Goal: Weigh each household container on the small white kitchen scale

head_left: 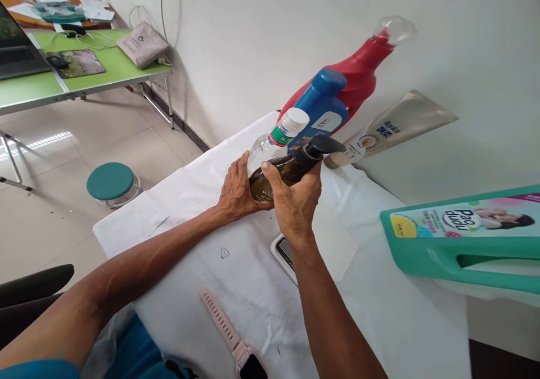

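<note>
Within right hand [297, 202], dark pump bottle [295, 167]

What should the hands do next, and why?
Maybe steady the dark pump bottle before letting go: the right hand grips it, the left hand is at its lower end, and the white-capped bottle is close beside it.

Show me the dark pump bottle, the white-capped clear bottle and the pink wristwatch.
Dark pump bottle [292, 169]: head view, upper body.
White-capped clear bottle [279, 138]: head view, green label below the cap.
Pink wristwatch [230, 332]: head view, strap.
</note>
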A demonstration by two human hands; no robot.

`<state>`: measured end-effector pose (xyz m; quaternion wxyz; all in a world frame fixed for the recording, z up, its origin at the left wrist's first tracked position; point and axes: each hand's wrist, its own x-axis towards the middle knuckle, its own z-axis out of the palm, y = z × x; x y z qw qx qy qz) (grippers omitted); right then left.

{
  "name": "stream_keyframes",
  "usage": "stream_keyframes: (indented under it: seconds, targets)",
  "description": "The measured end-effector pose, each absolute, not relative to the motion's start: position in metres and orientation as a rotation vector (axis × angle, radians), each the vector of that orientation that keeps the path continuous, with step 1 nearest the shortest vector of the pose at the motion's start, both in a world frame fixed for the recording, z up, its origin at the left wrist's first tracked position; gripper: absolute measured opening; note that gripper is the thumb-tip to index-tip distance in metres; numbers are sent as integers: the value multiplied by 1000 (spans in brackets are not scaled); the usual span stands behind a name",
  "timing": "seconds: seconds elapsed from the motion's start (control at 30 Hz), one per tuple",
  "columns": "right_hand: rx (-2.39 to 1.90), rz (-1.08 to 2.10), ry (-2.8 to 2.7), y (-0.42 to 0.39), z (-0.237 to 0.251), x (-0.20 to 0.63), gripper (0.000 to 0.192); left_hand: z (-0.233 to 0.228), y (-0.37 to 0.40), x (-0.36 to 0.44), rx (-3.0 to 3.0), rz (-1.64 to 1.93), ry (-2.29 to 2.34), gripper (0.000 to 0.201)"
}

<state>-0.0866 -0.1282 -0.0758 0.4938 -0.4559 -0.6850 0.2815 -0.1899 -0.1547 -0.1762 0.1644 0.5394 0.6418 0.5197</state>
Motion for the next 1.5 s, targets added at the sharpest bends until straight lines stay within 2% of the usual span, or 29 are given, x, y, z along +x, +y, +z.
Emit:
stream_keyframes:
  seconds: [0.2,0.37,0.53,0.67,0.83,1.2,1.4,1.5]
  targets:
    - [-1067,720,-1592,-126,-71,-80,54,-178,-153,-193,1520,1486,1799,159]
    - [-1052,625,-1480,-127,-36,-52,54,-181,-151,-197,1568,1405,1832,151]
    - [-1034,442,-1470,-140,-7,-1,42,-183,-148,-200,1572,1380,1836,145]
    - [-1138,404,-1474,-154,-17,30,36,-182,-149,-202,1574,1381,1825,139]
    - [-1255,400,-1435,-162,-37,45,42,-179,-150,-204,1594,1361,1831,135]
    - [-1404,337,-1394,-147,-47,53,51,-184,-148,-204,1598,1385,1836,131]
    - [-1414,418,-1437,-148,-44,54,55,-184,-149,-206,1594,1409,1803,126]
    - [-1343,512,-1437,-156,-44,56,64,-183,-149,-206,1597,1413,1805,126]
